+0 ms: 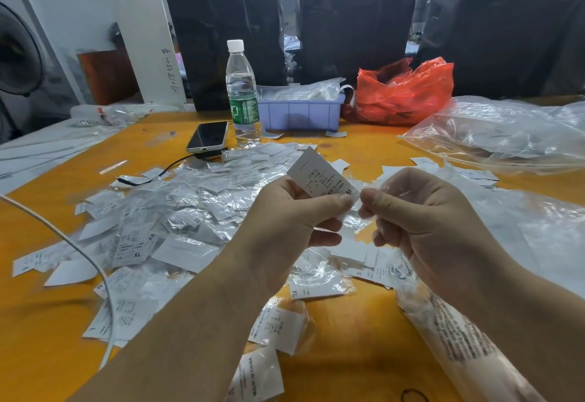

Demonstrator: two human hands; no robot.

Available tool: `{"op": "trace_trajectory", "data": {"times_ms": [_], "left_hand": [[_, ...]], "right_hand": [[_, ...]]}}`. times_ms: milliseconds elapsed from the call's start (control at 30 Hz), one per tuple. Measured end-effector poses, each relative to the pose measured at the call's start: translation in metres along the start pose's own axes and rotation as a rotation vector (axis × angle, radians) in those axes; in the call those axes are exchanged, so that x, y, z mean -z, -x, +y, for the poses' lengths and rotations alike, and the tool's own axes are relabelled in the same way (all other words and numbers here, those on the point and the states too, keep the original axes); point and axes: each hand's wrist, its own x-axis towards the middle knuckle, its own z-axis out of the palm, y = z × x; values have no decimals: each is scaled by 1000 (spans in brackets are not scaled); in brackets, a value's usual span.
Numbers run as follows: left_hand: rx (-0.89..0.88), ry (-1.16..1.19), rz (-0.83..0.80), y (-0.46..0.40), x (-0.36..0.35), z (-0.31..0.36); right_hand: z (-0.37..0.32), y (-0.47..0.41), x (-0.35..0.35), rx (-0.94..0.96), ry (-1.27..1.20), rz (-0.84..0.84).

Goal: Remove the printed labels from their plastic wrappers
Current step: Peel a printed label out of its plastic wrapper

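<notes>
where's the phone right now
The phone lies face up on the orange table, left of centre toward the back in the head view, just left of the water bottle.

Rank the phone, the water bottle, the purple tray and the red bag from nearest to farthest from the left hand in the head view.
From the left hand:
1. Phone, on the table ahead and to the left.
2. Water bottle, upright just behind and to the right of the phone.
3. Purple tray, farther back, right of the bottle.
4. Red bag, at the back, right of the tray.
</notes>
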Motion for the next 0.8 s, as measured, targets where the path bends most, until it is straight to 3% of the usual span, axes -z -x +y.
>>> {"op": "trace_trajectory", "data": {"times_ms": [433, 800], "left_hand": [[-1, 26, 9, 0, 1, 0], [-6, -5, -5, 0, 0, 0]], "right_hand": [[-1, -3, 4, 21, 1, 77], [1, 0, 0, 7, 75, -2]]}}
